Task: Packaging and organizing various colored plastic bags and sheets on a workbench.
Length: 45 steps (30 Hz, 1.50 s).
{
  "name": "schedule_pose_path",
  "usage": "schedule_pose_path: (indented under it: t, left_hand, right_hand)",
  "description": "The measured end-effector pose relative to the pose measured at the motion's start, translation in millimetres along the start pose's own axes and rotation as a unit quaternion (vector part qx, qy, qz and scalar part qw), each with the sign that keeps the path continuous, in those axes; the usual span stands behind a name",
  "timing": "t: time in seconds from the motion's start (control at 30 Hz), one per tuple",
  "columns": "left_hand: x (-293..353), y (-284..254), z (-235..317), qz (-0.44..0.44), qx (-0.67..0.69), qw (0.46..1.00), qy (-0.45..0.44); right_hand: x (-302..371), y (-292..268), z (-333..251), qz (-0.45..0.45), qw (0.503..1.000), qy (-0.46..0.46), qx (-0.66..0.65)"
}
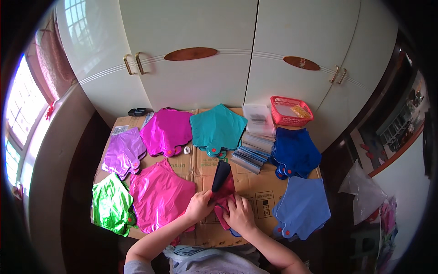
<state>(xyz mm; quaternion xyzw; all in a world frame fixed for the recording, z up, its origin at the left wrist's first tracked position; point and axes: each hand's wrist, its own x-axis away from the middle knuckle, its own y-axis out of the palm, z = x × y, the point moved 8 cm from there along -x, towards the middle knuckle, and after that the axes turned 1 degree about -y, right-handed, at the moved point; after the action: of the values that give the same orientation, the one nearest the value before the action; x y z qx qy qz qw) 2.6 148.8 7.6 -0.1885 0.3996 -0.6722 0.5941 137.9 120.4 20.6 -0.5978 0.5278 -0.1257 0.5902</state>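
Over the front middle of the cardboard, my left hand is closed round the left side of a folded, dark red foil piece. A dark navy, rounded flap sticks up from it, away from me. My right hand grips the same piece from the right, its fingers bent over the foil; the fingertips are partly hidden. To the left of my hands lies a stack of hot pink, angular foil pieces, reaching under my left forearm. A bit of blue shows below my right hand.
Around the cardboard lie green, lilac, magenta, teal, dark blue and light blue foil stacks. Clear plastic sleeves, grey-blue packets and a red basket stand towards the cabinet.
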Motion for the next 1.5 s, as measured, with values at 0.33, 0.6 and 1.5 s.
schedule_pose_path:
  t: [0.33,0.6,1.5]
  left_hand:
    - [4.8,-3.6,27.6,-0.002,-0.09,0.987,0.132]
    - [15.3,-1.2,35.7,0.008,-0.137,0.976,0.171]
    - [38.3,10.8,45.6,-0.053,-0.288,0.924,0.245]
  right_hand:
    - [-4.4,3.7,3.9,-0.06,0.996,0.042,-0.042]
    - [-5.1,-1.9,13.3,-0.036,0.955,0.094,-0.278]
    - [-16.7,12.5,44.4,-0.082,0.96,-0.218,-0.155]
